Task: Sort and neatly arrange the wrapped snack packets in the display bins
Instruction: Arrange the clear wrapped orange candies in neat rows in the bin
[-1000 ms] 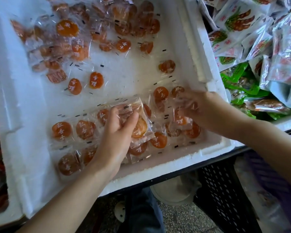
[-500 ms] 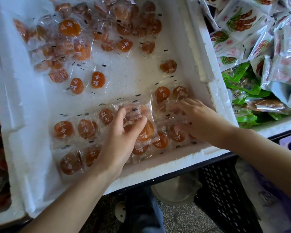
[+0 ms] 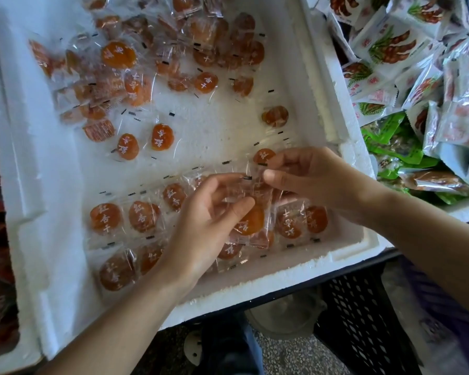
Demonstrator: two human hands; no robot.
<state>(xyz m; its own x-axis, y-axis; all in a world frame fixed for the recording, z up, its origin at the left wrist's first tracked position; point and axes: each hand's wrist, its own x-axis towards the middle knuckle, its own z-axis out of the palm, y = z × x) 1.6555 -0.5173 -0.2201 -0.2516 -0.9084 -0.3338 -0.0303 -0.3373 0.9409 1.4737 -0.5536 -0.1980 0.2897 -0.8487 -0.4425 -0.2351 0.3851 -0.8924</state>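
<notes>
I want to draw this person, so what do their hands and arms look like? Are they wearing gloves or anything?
No gloves. The left hand and the right hand are both bare, with no rings showing. The left forearm and right forearm are bare too: no sleeve, watch or bracelet in the part the camera sees.

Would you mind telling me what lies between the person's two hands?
In the head view, clear-wrapped apricot packets fill the gap between the left hand and right hand; both hands pinch their wrappers.

Front-row packets [image 3: 229,250] partly beneath left hand [image 3: 201,228].
</notes>
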